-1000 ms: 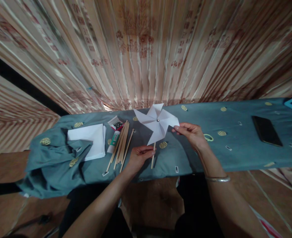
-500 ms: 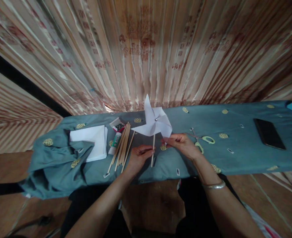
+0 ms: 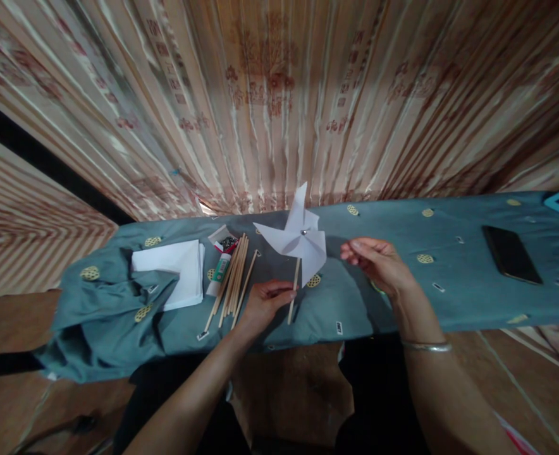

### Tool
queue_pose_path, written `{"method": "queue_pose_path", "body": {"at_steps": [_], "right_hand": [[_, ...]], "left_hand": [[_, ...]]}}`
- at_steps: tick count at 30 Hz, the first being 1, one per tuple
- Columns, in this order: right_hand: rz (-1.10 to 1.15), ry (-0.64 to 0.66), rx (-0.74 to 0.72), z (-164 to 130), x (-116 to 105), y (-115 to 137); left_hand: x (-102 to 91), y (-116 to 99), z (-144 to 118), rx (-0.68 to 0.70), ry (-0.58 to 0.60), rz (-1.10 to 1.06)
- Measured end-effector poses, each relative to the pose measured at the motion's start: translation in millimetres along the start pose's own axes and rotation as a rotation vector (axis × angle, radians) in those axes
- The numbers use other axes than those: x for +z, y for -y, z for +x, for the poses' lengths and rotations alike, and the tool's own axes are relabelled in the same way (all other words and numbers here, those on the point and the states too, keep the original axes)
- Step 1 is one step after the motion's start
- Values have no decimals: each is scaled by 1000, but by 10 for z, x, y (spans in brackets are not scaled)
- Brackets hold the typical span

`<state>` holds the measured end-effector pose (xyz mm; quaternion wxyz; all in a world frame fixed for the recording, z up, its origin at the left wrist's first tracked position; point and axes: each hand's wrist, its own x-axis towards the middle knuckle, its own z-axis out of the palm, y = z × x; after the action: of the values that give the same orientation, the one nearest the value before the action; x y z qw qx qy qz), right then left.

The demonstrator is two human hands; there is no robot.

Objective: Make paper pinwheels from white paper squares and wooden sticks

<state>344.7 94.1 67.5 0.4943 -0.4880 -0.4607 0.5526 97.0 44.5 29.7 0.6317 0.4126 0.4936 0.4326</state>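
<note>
A white paper pinwheel (image 3: 289,239) with a silver pin at its centre stands on a thin wooden stick (image 3: 291,308). Thumb and fingers of my left hand (image 3: 266,306) are closed around the lower part of that stick, holding it above the cloth. To the right of the blades, a short gap away, is my right hand (image 3: 377,260). Its fingers are curled together with the thumb against them, and nothing shows between them. Beneath this hand, scissors with yellow-green handles (image 3: 379,289) are mostly hidden.
Left of my left hand lie several wooden sticks (image 3: 233,278), a glue stick (image 3: 221,268), a small open box of pins (image 3: 226,242) and a stack of white paper (image 3: 191,278). A black phone (image 3: 511,254) rests on the right of the green cloth (image 3: 454,284). Behind hangs a curtain (image 3: 279,145).
My right hand has let go of a pinwheel blade and moved right and slightly up, covering the scissors. The blades have turned on the pin. My left hand still grips the stick.
</note>
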Motion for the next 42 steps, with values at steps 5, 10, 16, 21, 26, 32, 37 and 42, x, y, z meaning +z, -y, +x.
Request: {"method": "queue_pose_path", "body": {"at_steps": [5,10,16,21,26,32,37,42], "right_hand": [[-94,-236,-179,177,-50,-118],[-131,-129,-141,236,-30,-173],[-84,-175,-71,201,32,-155],[-82,-145,1,148,106,-106],[-68,-118,38,102,167,-61],[-19,-54,114,52,225,-55],[-18,47,153,16,263,-76],[-9,127,170,-14,314,-81]], "left_hand": [[3,-5,-46,-42,104,38],[-1,-5,-59,-65,156,57],[-8,6,-46,-76,110,40],[-23,22,-23,-34,86,52],[-35,41,-4,-12,44,53],[-36,75,6,8,6,55],[-29,77,8,33,-15,79],[-26,84,8,50,-33,91]]}}
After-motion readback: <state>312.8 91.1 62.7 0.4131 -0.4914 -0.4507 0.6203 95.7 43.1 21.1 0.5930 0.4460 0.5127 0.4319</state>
